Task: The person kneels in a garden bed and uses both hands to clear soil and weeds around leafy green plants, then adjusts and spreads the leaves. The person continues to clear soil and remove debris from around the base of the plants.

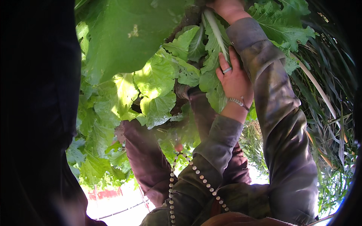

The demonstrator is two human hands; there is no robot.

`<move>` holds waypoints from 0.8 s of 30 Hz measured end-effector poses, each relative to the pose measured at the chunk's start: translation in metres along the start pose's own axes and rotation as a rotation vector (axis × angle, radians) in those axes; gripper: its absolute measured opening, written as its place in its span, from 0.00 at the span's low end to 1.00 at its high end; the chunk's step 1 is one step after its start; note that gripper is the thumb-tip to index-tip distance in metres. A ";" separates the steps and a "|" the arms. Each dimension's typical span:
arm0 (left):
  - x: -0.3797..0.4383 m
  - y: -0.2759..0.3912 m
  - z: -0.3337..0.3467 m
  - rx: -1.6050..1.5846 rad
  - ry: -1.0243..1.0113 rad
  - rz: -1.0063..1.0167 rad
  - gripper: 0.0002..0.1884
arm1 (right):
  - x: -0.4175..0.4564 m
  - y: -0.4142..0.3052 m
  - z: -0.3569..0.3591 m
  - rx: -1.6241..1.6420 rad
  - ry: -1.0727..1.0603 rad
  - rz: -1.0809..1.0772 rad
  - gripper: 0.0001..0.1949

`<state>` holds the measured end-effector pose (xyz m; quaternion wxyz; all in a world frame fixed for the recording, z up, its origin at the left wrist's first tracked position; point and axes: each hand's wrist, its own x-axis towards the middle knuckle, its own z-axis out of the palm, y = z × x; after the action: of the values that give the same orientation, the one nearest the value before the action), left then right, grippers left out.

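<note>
My left hand [237, 80], wearing a pale ring and a beaded bracelet, lies with its fingers apart against a large leafy green's leaf [210, 66]. Its fingertips touch the leaf beside the thick white midrib [216, 31]. At the top edge my right hand [229, 10] is at the upper end of that midrib. Its fingers are cut off by the frame, so I cannot tell what they grip. More broad green leaves [155, 76] grow around both hands, some with small holes. One big blurred leaf [127, 36] hangs close to the camera.
My trouser legs [144, 158] stand among the plants. A bead necklace [195, 168] with an orange bead hangs below my chest. Long narrow blades of foliage [325, 70] crowd the right side. A dark cloth-like shape [36, 113] blocks the left. Dark soil [178, 104] shows between leaves.
</note>
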<state>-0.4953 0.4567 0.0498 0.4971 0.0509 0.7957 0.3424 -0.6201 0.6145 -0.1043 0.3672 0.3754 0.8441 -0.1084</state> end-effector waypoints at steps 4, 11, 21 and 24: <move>-0.003 0.011 -0.007 0.259 -0.044 0.168 0.35 | 0.033 0.053 -0.009 -0.299 0.123 -0.495 0.13; 0.001 0.008 -0.014 0.282 -0.056 0.139 0.34 | 0.037 0.025 -0.031 -0.007 0.117 -0.360 0.13; -0.002 0.004 -0.002 0.271 -0.027 0.173 0.23 | -0.028 0.028 -0.011 0.308 0.302 -0.459 0.11; 0.001 0.001 -0.001 0.283 -0.002 0.162 0.21 | -0.026 0.014 -0.019 0.124 0.082 -0.444 0.11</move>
<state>-0.4970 0.4571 0.0504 0.4563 0.1849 0.8288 0.2659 -0.6088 0.6185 -0.0720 0.2761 0.2066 0.9118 -0.2229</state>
